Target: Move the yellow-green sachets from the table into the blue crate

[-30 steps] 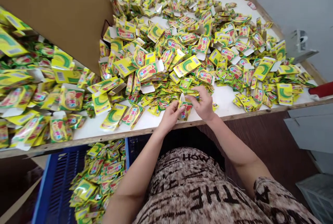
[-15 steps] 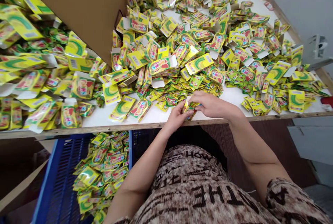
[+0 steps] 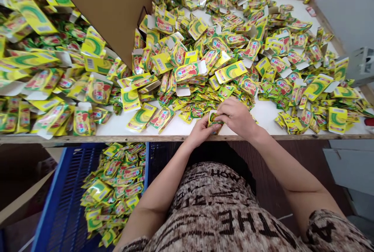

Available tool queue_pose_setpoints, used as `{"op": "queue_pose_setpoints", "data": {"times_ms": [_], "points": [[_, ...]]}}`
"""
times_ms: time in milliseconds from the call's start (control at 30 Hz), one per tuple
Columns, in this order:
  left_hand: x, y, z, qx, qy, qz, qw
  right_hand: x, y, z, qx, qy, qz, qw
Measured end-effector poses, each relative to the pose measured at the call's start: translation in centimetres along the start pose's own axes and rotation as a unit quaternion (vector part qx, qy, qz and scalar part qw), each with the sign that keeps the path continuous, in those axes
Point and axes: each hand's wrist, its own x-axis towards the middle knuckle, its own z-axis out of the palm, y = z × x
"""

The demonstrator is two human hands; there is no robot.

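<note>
- Left hand point(image 3: 201, 132) and right hand point(image 3: 238, 117) both in closed grip on one small carton point(image 3: 215, 119), lower centre of frame, at the surface point(image 3: 263, 113) near edge.
- Risk: carton slips over the edge, missing the blue crate point(image 3: 55, 197) at lower left.
- Risk: wrists nudge loose sachets point(image 3: 193, 112) off.

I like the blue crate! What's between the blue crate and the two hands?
In the head view, the wooden table edge runs between the blue crate and the left hand and right hand, which share one small packet.
</note>
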Motion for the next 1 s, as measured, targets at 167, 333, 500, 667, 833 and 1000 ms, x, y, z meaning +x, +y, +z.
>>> {"op": "queue_pose_setpoints", "data": {"times_ms": [167,333,500,667,833,1000], "points": [[0.1,-0.3,-0.1,-0.026,0.028,0.008,0.999,-0.1,-0.8,-0.4,-0.081,-0.058,-0.049,0.994],[-0.2,-0.2,-0.1,0.009,0.021,-0.004,1.0,0.2,-0.3,-1.0,0.007,-0.111,-0.062,0.992],[-0.3,-0.2,-0.1,0.018,0.013,0.002,1.0,-0.4,0.8,0.5,0.013,-0.017,-0.051,0.998],[-0.2,-0.5,-0.1,0.022,0.024,-0.002,0.999,-1.3,0.0,1.6,-0.023,-0.086,-0.043,0.995],[-0.3,-0.7,-0.2,0.029,0.039,0.001,0.999,-1.7,-0.5,1.2,0.014,-0.103,-0.012,0.994],[-0.8,-0.1,-0.5,-0.001,0.024,0.008,1.0,-3.9,0.4,2.6,0.308,0.106,0.183,0.928]]}}
